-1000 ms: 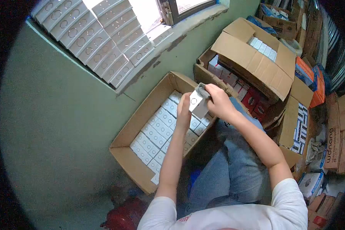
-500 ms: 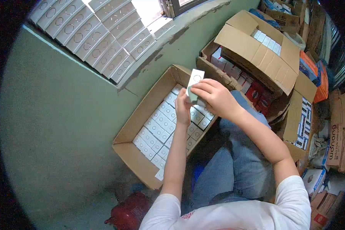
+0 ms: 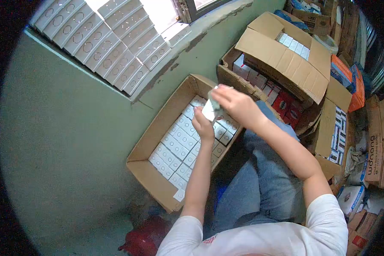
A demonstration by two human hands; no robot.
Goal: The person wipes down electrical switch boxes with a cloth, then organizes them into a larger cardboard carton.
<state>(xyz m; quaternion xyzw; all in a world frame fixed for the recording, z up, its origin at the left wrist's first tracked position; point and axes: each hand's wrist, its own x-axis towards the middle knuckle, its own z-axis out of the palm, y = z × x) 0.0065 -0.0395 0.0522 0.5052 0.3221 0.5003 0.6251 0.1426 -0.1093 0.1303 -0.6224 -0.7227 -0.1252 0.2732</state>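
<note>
Above the open cardboard box (image 3: 151,185), my left hand (image 3: 204,124) grips a white piece (image 3: 208,111) from below. My right hand (image 3: 239,106) is closed on a grey-green cloth (image 3: 216,101), pressed against the upper part of that piece. Rows of small white boxes (image 3: 175,143) with circle marks fill much of the cardboard box under my hands. The lower face of the held piece is partly hidden by my fingers and the cloth.
White plates with circles (image 3: 102,47) lie in rows on the window ledge at upper left. More open cartons (image 3: 286,55) stand at right, one holding red and white boxes (image 3: 286,104). A red object (image 3: 145,237) sits at the bottom.
The white piece has tilted and turned in my left hand. My right hand has shifted slightly up along it with the cloth.
</note>
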